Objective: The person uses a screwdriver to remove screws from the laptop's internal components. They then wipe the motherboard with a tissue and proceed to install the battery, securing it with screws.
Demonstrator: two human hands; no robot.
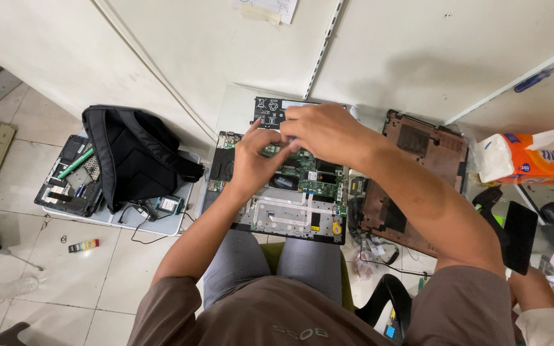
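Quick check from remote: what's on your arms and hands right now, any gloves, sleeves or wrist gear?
Both are bare: no gloves, rings, watch or bands on the left hand or right hand. The forearms are uncovered. Short brown sleeves of a T-shirt end near the elbows.

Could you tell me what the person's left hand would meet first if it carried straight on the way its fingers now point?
The left hand points up and right, toward the right hand. Its fingertips already seem to meet the right hand's fingers above the green circuit board of the opened laptop, so those come first, though depth is unclear.
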